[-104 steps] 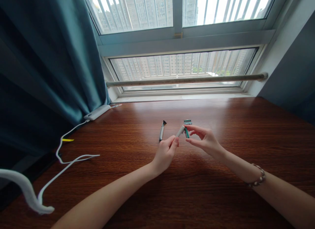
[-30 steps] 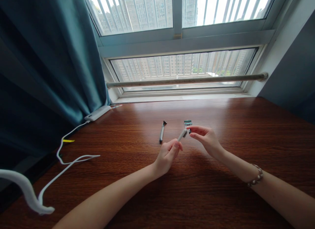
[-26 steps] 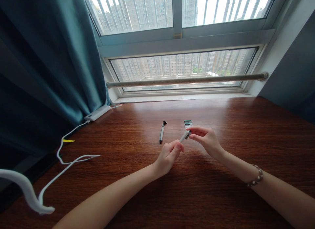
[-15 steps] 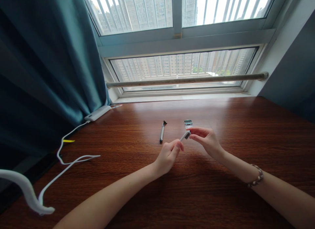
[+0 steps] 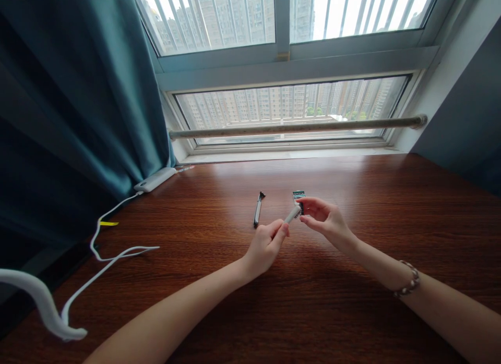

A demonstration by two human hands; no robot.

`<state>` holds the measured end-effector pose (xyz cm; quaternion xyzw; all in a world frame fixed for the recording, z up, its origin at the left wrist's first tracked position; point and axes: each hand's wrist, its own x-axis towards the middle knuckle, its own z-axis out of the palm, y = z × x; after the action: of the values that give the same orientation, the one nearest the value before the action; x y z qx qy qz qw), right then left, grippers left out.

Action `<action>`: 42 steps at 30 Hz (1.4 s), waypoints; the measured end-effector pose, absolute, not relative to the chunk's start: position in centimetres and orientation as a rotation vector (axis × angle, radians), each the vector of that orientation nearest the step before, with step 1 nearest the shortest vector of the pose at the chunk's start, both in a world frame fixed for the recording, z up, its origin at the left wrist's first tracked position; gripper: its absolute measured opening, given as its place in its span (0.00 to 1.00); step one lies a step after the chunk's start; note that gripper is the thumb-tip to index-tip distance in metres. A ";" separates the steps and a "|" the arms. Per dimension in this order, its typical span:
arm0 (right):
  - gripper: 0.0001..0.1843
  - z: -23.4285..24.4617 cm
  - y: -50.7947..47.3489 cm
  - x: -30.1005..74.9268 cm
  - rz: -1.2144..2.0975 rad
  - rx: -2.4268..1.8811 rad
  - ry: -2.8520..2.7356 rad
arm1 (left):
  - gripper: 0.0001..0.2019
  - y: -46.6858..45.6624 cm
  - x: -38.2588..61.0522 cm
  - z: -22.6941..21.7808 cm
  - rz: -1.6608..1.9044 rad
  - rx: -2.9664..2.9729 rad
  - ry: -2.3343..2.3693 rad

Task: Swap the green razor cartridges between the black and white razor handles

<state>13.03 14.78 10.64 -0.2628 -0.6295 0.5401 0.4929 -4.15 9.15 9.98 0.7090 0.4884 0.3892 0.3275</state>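
Pinching the brush, your left hand sets bristles by the cartridge at your right hand, grip unclear; the handle lies apart, unattached.

A dark wooden desk runs up to a window with a metal rail along its far edge. A white power bank lies at the far left corner beneath a teal curtain. Its white cable, bearing a yellow tag, loops along the left edge.
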 end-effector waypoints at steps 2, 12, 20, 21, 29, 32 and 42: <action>0.17 10.6 14.7 13.0 1.306 -0.667 -1.505 | 0.18 9.2 -4.1 10.0 1.012 1.878 1.308; 0.14 11.4 16.7 14.4 1.083 -0.947 -1.824 | 0.18 9.5 -4.2 10.1 1.079 1.786 1.382; 0.22 11.9 16.9 16.4 0.814 -1.206 -2.678 | 0.17 9.5 -4.3 9.6 1.080 1.868 1.367; 0.23 11.7 16.4 16.1 0.731 -1.237 -2.718 | 0.17 9.6 -4.3 9.6 1.080 1.876 1.371; 0.11 11.1 14.9 14.7 0.426 -1.320 -2.799 | 0.17 9.5 -4.2 9.7 1.059 1.902 1.387; 0.23 10.9 14.7 14.5 0.416 -1.324 -2.774 | 0.16 9.5 -4.2 9.7 1.054 1.904 1.385; 0.24 10.6 15.4 13.9 1.041 -0.859 -2.088 | 0.17 9.4 -4.2 9.8 1.064 1.879 1.392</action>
<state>13.91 15.40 10.65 -0.3270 -0.7951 0.3965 0.3219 -4.18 9.36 9.81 0.7018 0.5197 0.3972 0.2822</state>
